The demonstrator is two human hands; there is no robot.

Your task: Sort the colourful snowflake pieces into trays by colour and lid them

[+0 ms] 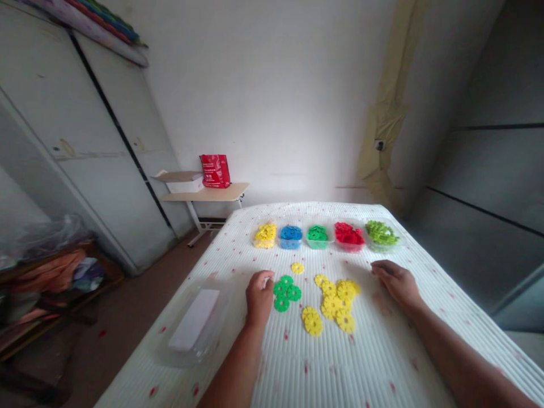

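The left hand [259, 296] is at the near left of the loose pieces, its fingers curled and its thumb close to the index finger; I cannot tell whether it grips anything. Just to its right lie 4 green discs [289, 294], flower-edged and grouped together. The right hand [397, 284] hangs over or rests on the table, fingers loosely bent and the gap to the thumb narrow; its underside is hidden, so I cannot tell whether it holds something.

Between the hands, nearer the right, is a pile of yellow discs [334, 303], overlapping too much to count. A yellow pair [311, 322] overlaps closer to the wearer, and 1 single yellow disc [300, 271] lies ahead, to the right of the left hand.

Beyond both hands stand 5 clear tubs in a row: yellow pieces [266, 231], blue pieces [291, 232], green pieces [317, 232], red pieces [348, 233] and light-green pieces [381, 233]. Left of the left hand, a clear tray [199, 356] holds a white block [194, 320].
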